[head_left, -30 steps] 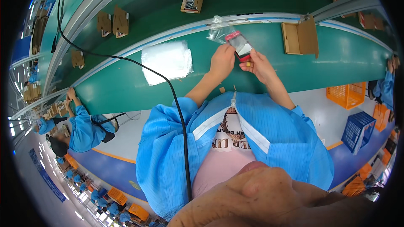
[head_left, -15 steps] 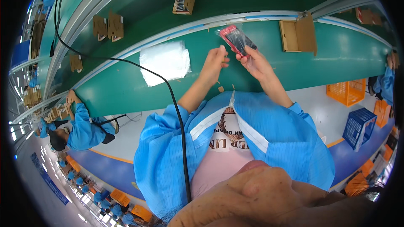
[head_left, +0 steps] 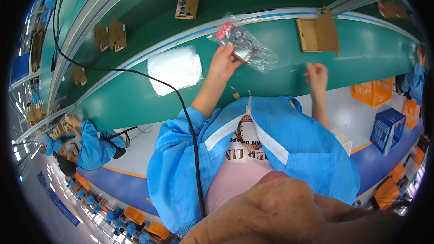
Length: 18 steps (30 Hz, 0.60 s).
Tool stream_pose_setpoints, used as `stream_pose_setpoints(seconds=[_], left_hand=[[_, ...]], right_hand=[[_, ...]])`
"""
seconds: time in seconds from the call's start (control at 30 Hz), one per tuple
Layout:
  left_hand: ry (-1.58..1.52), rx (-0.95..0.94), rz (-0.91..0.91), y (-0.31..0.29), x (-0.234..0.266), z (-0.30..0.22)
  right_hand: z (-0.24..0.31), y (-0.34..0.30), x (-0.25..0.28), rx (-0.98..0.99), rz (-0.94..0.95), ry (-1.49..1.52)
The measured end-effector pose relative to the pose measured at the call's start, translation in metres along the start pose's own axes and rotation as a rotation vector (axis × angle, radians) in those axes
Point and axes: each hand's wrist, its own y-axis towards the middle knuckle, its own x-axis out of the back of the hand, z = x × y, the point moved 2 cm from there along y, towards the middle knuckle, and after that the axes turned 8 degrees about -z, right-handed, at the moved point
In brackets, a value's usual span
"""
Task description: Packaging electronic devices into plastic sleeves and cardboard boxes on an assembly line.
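Change: red-and-black device [head_left: 242, 43] now in left hand [head_left: 221, 63] only; half a second ago right hand [head_left: 318, 74] had it. Reads as a hand-over, right side freed up. Clear bag [head_left: 266, 58] around device now spreads loose past its right end. Landmark: white stack [head_left: 176, 70] on the worktop [head_left: 280, 81]. Device is right of the stack and a bit farther from the person, lying diagonally, red end nearest the stack. Left hand grasping device by its near edge, thumb up; forearm runs up just right of the stack. Right hand well right of the stack, off the device, forearm near vertical, fingers partly curled, nothing seen in it; can't tell if fully closed. Open carton [head_left: 308, 36] also far right of the stack.
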Motion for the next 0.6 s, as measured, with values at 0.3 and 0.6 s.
stream_pose_setpoints(seconds=[0.3,0.6], left_hand=[[0.430,-0.963,0.082,-0.001,-0.073,-0.017],[1.222,-1.064,-0.183,0.029,-0.023,0.042]], right_hand=[[0.019,0.066,-0.042,0.197,0.061,-0.215],[0.015,-0.038,-0.132,0.311,0.282,-0.063]])
